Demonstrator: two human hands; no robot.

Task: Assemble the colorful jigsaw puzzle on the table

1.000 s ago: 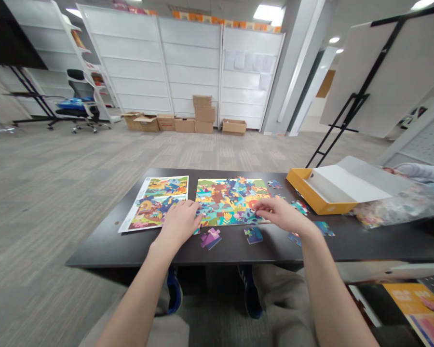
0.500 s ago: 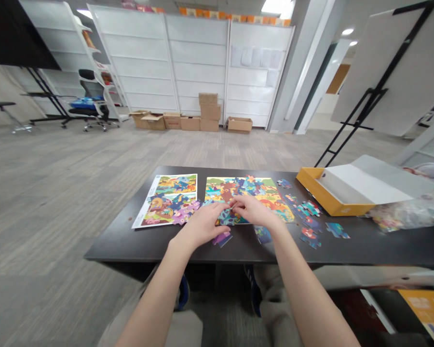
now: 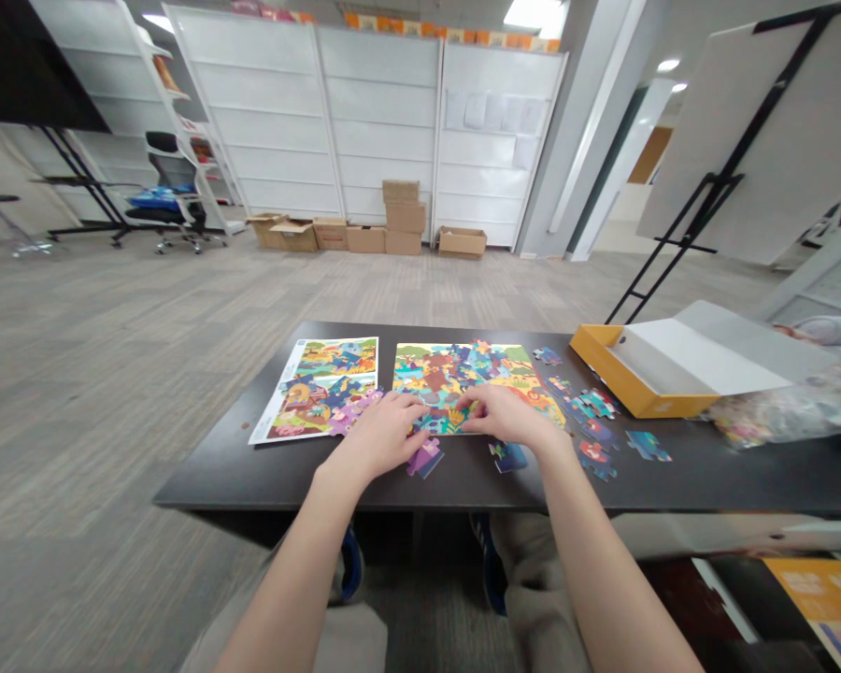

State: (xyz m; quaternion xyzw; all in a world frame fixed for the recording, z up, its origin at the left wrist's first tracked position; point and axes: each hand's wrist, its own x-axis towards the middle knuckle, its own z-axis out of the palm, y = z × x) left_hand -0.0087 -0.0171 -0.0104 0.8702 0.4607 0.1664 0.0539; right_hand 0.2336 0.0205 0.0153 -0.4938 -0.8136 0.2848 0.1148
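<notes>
One bare left hand [image 3: 382,430], fingers loosely extended, reaches the near left edge of the flat multicoloured cardboard jigsaw [image 3: 438,379]; the bare right hand [image 3: 508,416] curls over its near edge, any grip hidden. One purple jigsaw piece [image 3: 426,459] lies nearer on the black table [image 3: 266,481], an open yellow cardboard box [image 3: 662,406] far right.

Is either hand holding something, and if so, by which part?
I cannot tell for the right hand: it curls over the puzzle, hiding any grip. The left hand, palm down, shows no visible hold.
</notes>
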